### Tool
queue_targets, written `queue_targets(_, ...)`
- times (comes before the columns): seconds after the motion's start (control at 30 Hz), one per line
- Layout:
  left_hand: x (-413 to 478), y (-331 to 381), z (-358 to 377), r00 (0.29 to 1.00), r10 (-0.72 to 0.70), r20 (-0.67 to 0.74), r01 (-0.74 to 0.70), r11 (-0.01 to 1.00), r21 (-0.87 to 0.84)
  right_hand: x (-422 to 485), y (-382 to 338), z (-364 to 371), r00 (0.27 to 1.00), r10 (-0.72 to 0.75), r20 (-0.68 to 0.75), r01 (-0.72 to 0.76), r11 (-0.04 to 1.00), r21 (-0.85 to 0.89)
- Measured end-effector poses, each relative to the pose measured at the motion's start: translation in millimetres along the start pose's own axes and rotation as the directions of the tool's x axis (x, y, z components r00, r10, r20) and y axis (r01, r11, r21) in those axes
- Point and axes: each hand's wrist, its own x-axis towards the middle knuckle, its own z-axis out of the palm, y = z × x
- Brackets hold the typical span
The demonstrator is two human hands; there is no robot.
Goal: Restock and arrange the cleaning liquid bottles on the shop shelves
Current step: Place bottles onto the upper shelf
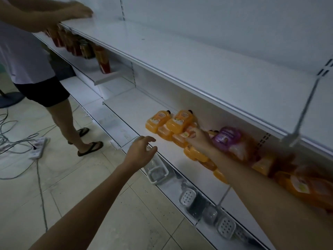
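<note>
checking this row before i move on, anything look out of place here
One purple bottle sits among the orange bottles on the middle shelf, breaking the colour run. Cables also sprawl across the floor.

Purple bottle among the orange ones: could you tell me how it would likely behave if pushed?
The purple bottle looks like moulded plastic, so it probably stays stiff in a grip. Its flattish body suggests it would slide or tip, not roll. It is crowded by orange bottles, so a push would likely shove those neighbours too.
</note>
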Motion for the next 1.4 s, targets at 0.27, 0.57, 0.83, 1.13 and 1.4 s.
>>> queue_targets(0.27,135.4,-86.5,7.7,0.994,-0.017,0.112,0.022,0.999,-0.043,118.9,11.7,58.1,0.969,0.230,-0.094,-0.232,0.973,-0.015)
queue_targets(0.57,252.8,-152.6,37.7,0.963,0.003,0.269,0.022,0.996,-0.089,199.5,18.7,100.7,0.820,0.451,-0.353,-0.459,0.886,0.067)
queue_targets(0.83,288.4,-151.2,80.6,0.868,-0.148,0.473,0.223,0.969,-0.106,223.7,27.9,109.3,0.739,0.599,-0.308,-0.605,0.792,0.087)
queue_targets(1.13,297.0,-162.3,111.6,0.870,-0.195,0.453,0.198,0.979,0.042,230.8,36.4,117.7,0.682,0.680,-0.267,-0.643,0.733,0.223)
queue_targets(1.4,284.0,-184.9,89.9,0.757,-0.274,0.593,0.345,0.938,-0.007,191.8,39.2,121.7,0.672,0.718,-0.183,-0.637,0.686,0.351)
